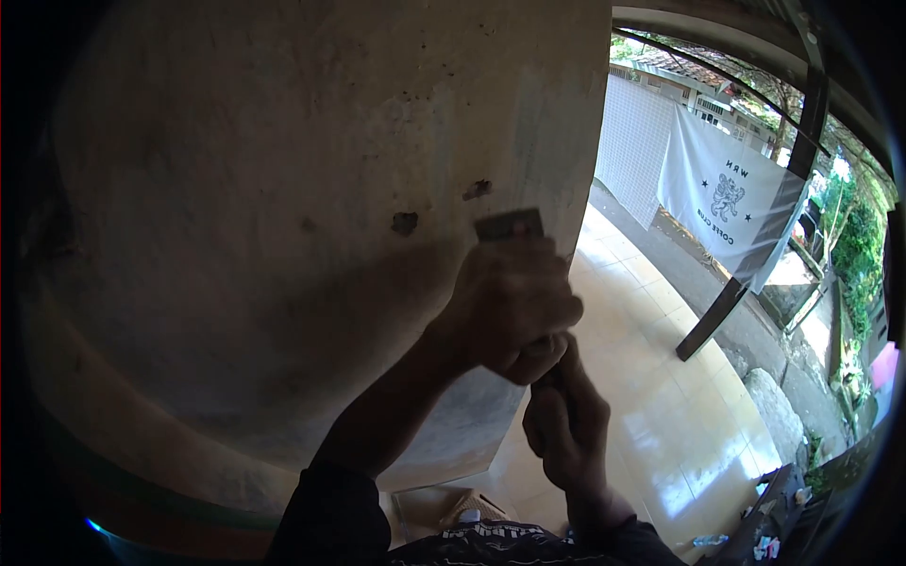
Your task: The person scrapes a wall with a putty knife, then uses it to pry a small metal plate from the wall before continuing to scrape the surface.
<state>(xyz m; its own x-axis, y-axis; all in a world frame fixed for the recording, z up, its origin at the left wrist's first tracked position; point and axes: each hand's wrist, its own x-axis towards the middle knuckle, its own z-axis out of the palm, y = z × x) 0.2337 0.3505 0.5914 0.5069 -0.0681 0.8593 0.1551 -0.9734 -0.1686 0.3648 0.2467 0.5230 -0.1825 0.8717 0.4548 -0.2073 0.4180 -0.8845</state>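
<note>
A scraper (510, 224) with a flat, dark, rectangular blade shows above my left hand (517, 297), close to the plastered wall (236, 170). My left fingers are wrapped round it, hiding its middle part. Directly below, my right hand (569, 424) is closed round what looks like the lower end of its handle, mostly hidden by the fingers. Two chipped holes show in the wall: a dark hole (405, 224) left of the blade and a smaller hole (478, 190) just above it. Both hands are in shadow.
The wall ends at a vertical edge right of my hands. Beyond it lies a shiny tiled floor (642, 377). A white banner (722, 193) hangs by a dark post (713, 319). A woven item (472, 507) is low by the wall; a dark bench-like surface (802, 509) holds small items.
</note>
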